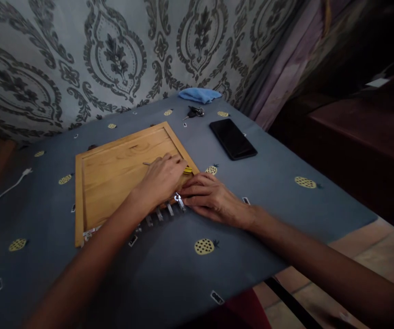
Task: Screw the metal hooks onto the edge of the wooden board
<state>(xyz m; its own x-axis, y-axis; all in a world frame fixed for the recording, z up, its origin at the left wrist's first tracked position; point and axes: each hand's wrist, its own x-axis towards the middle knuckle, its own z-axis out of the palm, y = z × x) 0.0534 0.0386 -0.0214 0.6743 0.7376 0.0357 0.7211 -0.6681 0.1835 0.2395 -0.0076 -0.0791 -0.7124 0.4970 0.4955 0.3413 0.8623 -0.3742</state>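
Note:
A framed wooden board [121,178] lies on the table, with a row of metal hooks [170,209] along its near edge. My left hand [166,176] rests over the board's right part, fingers curled round what looks like a screwdriver [188,170]. Its yellow handle shows by the knuckles, and a thin metal shaft sticks out on the wrist side. At the near right corner of the frame is my right hand [214,198], fingers bent and pressed together beside the last hook. Both sets of fingertips are hidden, so what the right ones pinch cannot be made out.
A black phone [233,139] lies right of the board. Behind it are a bunch of keys [194,112] and a folded blue cloth [199,95] near the patterned wall. On the left runs a white cable [3,192]. The pineapple-print tablecloth [262,183] covers the table.

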